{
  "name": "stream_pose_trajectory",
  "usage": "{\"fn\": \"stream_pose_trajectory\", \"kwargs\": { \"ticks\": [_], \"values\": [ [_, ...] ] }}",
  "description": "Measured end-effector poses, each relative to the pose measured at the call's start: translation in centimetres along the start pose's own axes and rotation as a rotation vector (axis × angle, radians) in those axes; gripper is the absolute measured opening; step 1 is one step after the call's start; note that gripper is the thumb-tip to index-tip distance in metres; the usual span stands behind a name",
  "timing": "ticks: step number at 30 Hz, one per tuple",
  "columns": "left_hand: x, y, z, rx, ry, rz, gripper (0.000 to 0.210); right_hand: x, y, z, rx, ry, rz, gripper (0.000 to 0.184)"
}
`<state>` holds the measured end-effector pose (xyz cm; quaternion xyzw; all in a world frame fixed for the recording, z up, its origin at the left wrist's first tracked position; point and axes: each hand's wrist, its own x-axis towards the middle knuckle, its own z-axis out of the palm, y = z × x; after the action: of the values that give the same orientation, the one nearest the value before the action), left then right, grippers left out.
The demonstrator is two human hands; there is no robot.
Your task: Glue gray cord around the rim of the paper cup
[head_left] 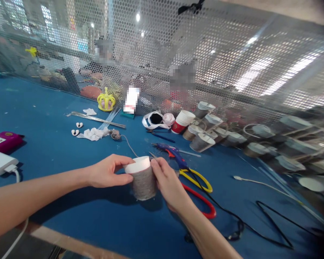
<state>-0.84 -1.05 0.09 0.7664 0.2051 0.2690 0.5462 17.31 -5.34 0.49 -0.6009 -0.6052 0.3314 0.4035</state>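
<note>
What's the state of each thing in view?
Wrapped cup: slightly tilted, top band unwrapped
Left hand: holding the cup near its rim
Right hand: holding the cup's opposite side
Glue gun: lying on its side
Scissors: lying down, blades mostly hidden
Phone: propped up, screen lit
Paper cups: nested together

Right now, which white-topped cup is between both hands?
The grey cord-wrapped cup, held by the left hand and right hand at front centre; neither hand touches the other cups.
</note>
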Motion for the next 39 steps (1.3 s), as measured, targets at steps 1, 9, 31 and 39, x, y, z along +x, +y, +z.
{"fn": "stream_pose_trajectory", "kwargs": {
  "ticks": [1, 9, 31, 39],
  "values": [
    [0.0, 0.0, 0.0, 0.026, -0.002, 0.014, 0.018, 0.0, 0.1, 0.2, -0.016, 0.016, -0.011, 0.028],
    [0.0, 0.9, 0.7, 0.186, 0.009, -0.094, 0.019, -0.4, -0.4, 1.1, -0.254, 0.102, -0.123, 0.022],
    [0.0, 1.0, 2.3, -0.165, 0.174, -0.212, 0.016, -0.8, -0.3, 2.1, -0.659, 0.31, -0.457, 0.017],
    [0.0, 1.1, 1.8, -0.216, 0.097, -0.183, 0.014, 0.0, -1.5, 0.2, -0.26, 0.109, -0.241, 0.02]
  ]
}}
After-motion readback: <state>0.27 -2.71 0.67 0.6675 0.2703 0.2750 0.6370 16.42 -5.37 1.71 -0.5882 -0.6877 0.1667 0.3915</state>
